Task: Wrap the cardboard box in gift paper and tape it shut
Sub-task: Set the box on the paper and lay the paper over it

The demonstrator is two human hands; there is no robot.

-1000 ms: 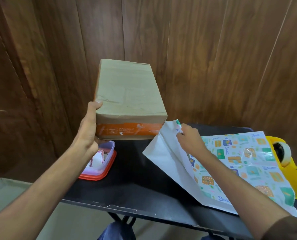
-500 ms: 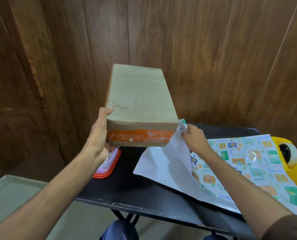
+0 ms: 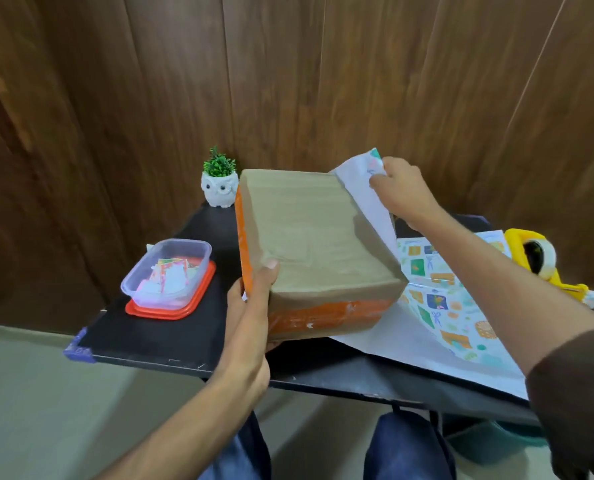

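Observation:
The cardboard box, brown on top with orange tape along its sides, is low over the black table, resting on the white underside of the gift paper. My left hand grips the box's near left corner, thumb on top. My right hand pinches the paper's far corner and holds it up against the box's right side. The paper's printed side, with coloured gift motifs, lies flat to the right.
A yellow tape dispenser stands at the table's right end. A clear plastic tub with paper scraps sits on a red lid at the left. A white owl pot with a green plant stands at the back by the wooden wall.
The box has come down from mid-air and to the right onto the paper. My right hand has lifted the paper corner higher, up beside the box. The camera has tilted down.

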